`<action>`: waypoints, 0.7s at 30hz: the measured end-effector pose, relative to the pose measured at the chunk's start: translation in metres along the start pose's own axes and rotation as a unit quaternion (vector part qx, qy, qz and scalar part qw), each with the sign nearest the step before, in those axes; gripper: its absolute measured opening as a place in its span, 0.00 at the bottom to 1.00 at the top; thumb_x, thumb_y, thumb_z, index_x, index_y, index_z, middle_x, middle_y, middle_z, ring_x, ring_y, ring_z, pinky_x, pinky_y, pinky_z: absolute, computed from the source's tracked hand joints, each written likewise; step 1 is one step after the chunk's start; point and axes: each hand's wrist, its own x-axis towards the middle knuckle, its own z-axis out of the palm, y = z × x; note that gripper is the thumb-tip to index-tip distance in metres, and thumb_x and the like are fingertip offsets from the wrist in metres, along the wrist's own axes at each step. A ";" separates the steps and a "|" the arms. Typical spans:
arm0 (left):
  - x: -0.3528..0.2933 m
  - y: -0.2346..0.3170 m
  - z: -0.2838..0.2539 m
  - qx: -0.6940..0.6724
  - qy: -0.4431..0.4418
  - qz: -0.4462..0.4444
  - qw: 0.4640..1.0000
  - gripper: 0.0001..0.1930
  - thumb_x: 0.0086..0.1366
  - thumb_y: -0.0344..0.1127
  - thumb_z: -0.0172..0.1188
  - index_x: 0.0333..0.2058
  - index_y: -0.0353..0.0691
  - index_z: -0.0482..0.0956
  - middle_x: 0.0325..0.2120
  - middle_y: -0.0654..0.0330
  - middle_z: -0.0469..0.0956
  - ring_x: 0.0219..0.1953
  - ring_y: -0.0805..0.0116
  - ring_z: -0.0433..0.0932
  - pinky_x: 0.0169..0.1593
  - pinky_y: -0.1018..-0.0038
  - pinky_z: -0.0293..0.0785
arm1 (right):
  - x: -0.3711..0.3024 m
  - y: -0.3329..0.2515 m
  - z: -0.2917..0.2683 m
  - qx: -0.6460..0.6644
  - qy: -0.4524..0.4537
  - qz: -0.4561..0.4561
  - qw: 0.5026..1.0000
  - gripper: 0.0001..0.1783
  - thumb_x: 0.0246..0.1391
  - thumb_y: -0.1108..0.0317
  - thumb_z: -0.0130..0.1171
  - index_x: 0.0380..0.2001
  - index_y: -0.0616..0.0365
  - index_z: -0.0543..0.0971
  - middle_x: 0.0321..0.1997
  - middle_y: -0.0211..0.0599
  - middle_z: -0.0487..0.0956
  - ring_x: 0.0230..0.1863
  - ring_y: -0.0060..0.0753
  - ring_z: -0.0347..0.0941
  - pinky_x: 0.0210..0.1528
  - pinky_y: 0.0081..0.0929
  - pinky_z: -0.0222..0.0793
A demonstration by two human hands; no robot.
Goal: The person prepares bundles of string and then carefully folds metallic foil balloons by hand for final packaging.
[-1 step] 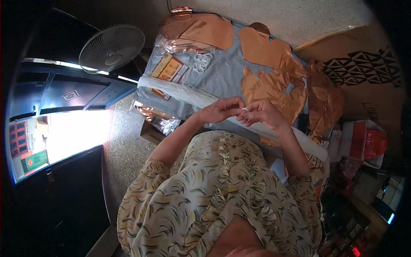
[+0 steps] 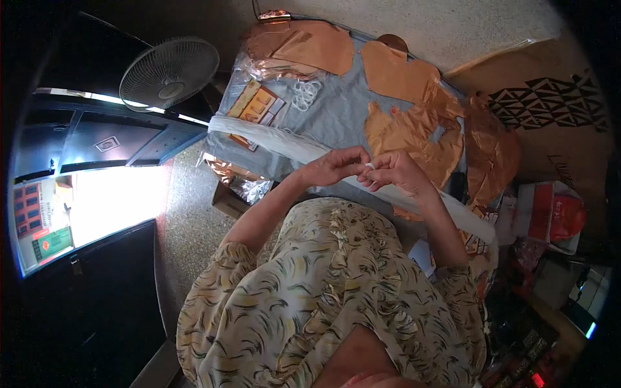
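Note:
My left hand point(image 2: 333, 167) and my right hand point(image 2: 402, 174) meet above the near edge of a grey-covered table. Both are closed, with thumbs and fingertips pinched together. Between them shows a small piece of white string point(image 2: 370, 166), gripped by the right fingers and partly hidden. What the left fingertips pinch is too small to make out, though they touch the same spot. Under the hands, a long white bundle point(image 2: 275, 139) stretches along the table's near side. Farther back lies a loose coil of white cord point(image 2: 306, 96).
Crumpled copper-coloured foil point(image 2: 414, 139) and flat copper pieces point(image 2: 401, 72) cover the table's right and back. A printed packet point(image 2: 262, 105) lies at left. A fan point(image 2: 171, 74) stands beyond the table's left end. A cardboard box point(image 2: 550, 110) and a red-and-white box point(image 2: 546, 216) stand at right.

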 end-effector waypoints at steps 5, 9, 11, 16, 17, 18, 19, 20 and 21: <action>0.000 -0.002 -0.011 0.017 0.021 -0.007 1.000 0.04 0.76 0.33 0.51 0.42 0.40 0.70 0.34 0.69 0.73 0.41 0.80 0.70 0.49 0.77 0.69 | 0.014 0.008 0.008 -0.021 0.056 -0.012 0.998 0.12 0.58 0.70 0.64 0.41 0.70 0.83 0.38 0.45 0.85 0.36 0.28 0.83 0.38 0.25 0.81; 0.004 -0.006 -0.026 0.038 0.028 0.009 0.999 0.05 0.76 0.34 0.52 0.41 0.40 0.70 0.34 0.69 0.72 0.41 0.81 0.69 0.48 0.77 0.69 | 0.026 0.029 0.009 -0.002 0.106 -0.074 0.992 0.14 0.59 0.70 0.64 0.45 0.70 0.81 0.39 0.43 0.85 0.36 0.29 0.83 0.34 0.25 0.82; 0.008 -0.007 -0.040 0.166 0.024 0.001 0.986 0.05 0.76 0.34 0.51 0.41 0.39 0.70 0.36 0.66 0.72 0.42 0.78 0.71 0.50 0.76 0.69 | 0.027 0.034 0.005 0.024 0.163 -0.104 0.981 0.17 0.59 0.71 0.64 0.48 0.70 0.79 0.43 0.44 0.84 0.39 0.30 0.83 0.37 0.26 0.82; -0.005 -0.048 -0.102 0.290 0.171 -0.022 0.941 0.08 0.72 0.35 0.56 0.40 0.35 0.74 0.30 0.62 0.77 0.35 0.72 0.75 0.43 0.73 0.73 | 0.024 0.061 -0.051 0.067 0.239 -0.195 0.949 0.23 0.60 0.72 0.60 0.57 0.70 0.73 0.51 0.44 0.81 0.48 0.33 0.81 0.47 0.32 0.81; -0.006 -0.061 -0.125 0.380 0.224 -0.020 0.897 0.09 0.71 0.35 0.58 0.39 0.34 0.75 0.29 0.59 0.78 0.34 0.71 0.76 0.41 0.72 0.74 | 0.024 0.071 -0.057 0.046 0.263 -0.183 0.946 0.23 0.60 0.71 0.62 0.57 0.71 0.74 0.52 0.45 0.81 0.51 0.33 0.79 0.50 0.31 0.78; -0.007 -0.074 -0.145 0.366 0.323 -0.044 0.871 0.09 0.66 0.36 0.60 0.38 0.36 0.78 0.33 0.47 0.81 0.39 0.48 0.81 0.41 0.60 0.76 | 0.024 0.078 -0.061 0.025 0.285 -0.171 0.943 0.23 0.60 0.70 0.63 0.56 0.71 0.74 0.53 0.46 0.80 0.54 0.32 0.77 0.53 0.29 0.75; -0.008 -0.084 -0.167 0.420 0.377 -0.047 0.824 0.08 0.66 0.35 0.59 0.37 0.37 0.78 0.33 0.47 0.81 0.38 0.47 0.82 0.40 0.59 0.76 | 0.024 0.085 -0.064 0.025 0.283 -0.172 0.943 0.23 0.60 0.70 0.63 0.56 0.71 0.74 0.53 0.46 0.80 0.54 0.32 0.77 0.53 0.29 0.75; -0.003 -0.079 -0.183 0.456 0.404 -0.023 0.793 0.06 0.66 0.34 0.59 0.36 0.38 0.78 0.32 0.47 0.81 0.38 0.44 0.81 0.39 0.57 0.76 | 0.021 0.093 -0.068 0.016 0.325 -0.124 0.938 0.22 0.60 0.70 0.62 0.55 0.70 0.76 0.51 0.43 0.81 0.52 0.31 0.78 0.52 0.28 0.75; -0.009 -0.087 -0.206 0.470 0.449 -0.003 0.760 0.06 0.65 0.34 0.59 0.35 0.37 0.78 0.30 0.47 0.80 0.36 0.44 0.80 0.39 0.56 0.75 | 0.020 0.100 -0.068 0.003 0.352 -0.076 0.933 0.20 0.60 0.70 0.62 0.54 0.69 0.77 0.49 0.41 0.82 0.49 0.29 0.78 0.51 0.27 0.75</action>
